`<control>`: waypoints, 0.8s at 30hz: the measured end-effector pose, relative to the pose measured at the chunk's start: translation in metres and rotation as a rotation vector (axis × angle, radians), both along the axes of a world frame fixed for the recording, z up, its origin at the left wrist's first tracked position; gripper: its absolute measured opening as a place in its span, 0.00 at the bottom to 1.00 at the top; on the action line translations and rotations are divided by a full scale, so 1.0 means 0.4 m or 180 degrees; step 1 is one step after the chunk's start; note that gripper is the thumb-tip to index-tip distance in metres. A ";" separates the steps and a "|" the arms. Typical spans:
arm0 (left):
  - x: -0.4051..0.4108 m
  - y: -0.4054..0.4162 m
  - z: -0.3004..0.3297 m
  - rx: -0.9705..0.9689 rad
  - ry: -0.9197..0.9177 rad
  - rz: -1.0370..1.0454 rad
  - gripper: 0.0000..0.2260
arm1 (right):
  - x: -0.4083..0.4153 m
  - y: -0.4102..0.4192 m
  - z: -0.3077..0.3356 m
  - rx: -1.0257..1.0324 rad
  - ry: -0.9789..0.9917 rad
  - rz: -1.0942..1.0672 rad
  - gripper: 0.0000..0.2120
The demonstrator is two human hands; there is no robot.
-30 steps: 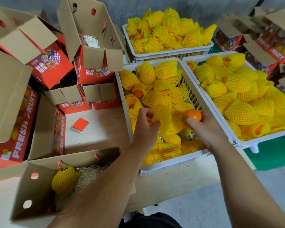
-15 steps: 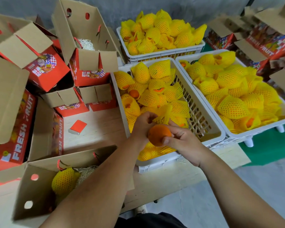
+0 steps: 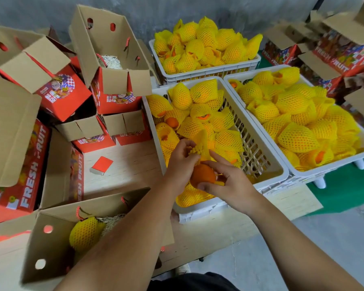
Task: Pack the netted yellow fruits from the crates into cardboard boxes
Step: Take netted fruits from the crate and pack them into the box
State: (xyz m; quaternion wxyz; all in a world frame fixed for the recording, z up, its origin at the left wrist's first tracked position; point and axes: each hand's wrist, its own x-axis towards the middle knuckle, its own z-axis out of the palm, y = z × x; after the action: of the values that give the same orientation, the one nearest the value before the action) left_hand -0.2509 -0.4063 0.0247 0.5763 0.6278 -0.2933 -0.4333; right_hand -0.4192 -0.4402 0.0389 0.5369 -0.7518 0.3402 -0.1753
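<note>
Both hands (image 3: pixel 206 173) hold orange (image 3: pixel 202 175), over crate edge (image 3: pixel 200 208) (net half on)

A fruit-packing workroom: white crates (image 3: pixel 216 208) of netted fruit (image 3: pixel 296 139), printed "FRESH FRUIT" cartons (image 3: pixel 29 169).

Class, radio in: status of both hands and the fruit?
Left hand pinching yellow foam net. Right hand holding bare orange over middle crate. Nothing blocking.

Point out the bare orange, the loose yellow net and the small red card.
Orange (image 3: pixel 202 175): head view, middle of its bare peel.
Net (image 3: pixel 201 147): head view, its crumpled upper part by the left hand's fingers.
Card (image 3: pixel 102 163): head view, middle of its red top face.
</note>
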 end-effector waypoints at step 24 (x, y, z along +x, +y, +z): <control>-0.069 0.096 0.015 -0.0667 -0.0711 -0.0119 0.03 | 0.094 0.020 0.005 0.0214 -0.0274 -0.1751 0.29</control>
State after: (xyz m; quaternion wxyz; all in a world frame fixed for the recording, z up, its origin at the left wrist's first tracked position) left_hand -0.2785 -0.3681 0.0307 0.5942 0.6030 -0.4109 -0.3384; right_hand -0.3816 -0.4322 0.0411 0.5078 -0.6048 0.5141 -0.3348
